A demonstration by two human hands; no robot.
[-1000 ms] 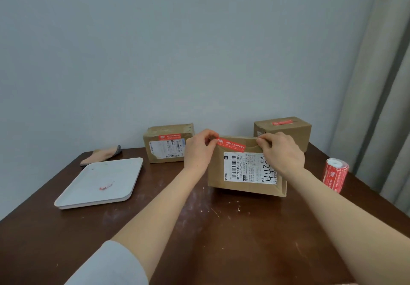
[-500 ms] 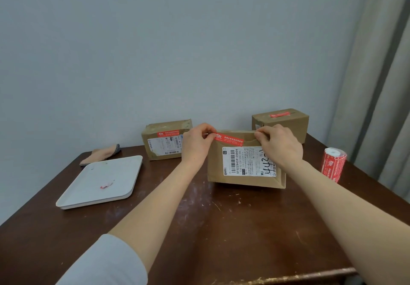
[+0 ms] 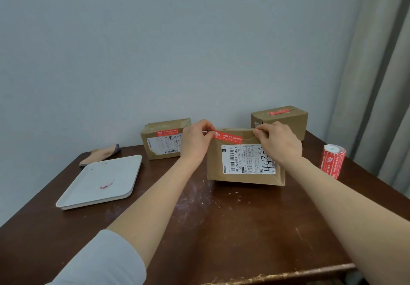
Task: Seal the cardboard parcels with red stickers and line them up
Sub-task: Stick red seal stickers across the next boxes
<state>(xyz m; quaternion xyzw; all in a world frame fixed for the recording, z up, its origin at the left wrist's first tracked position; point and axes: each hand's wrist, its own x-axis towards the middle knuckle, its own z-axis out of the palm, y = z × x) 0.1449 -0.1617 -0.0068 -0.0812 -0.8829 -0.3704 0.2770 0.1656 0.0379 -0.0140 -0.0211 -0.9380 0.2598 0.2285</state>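
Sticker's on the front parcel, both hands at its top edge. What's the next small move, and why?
Probably press and smooth the red sticker rightward with the left hand. That hand pinches the sticker's left end, while the right hand grips the top edge of the front parcel, steadying it.

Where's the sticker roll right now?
Head view: the roll stands on the table's right side, just right of the held parcel and near the curtain.
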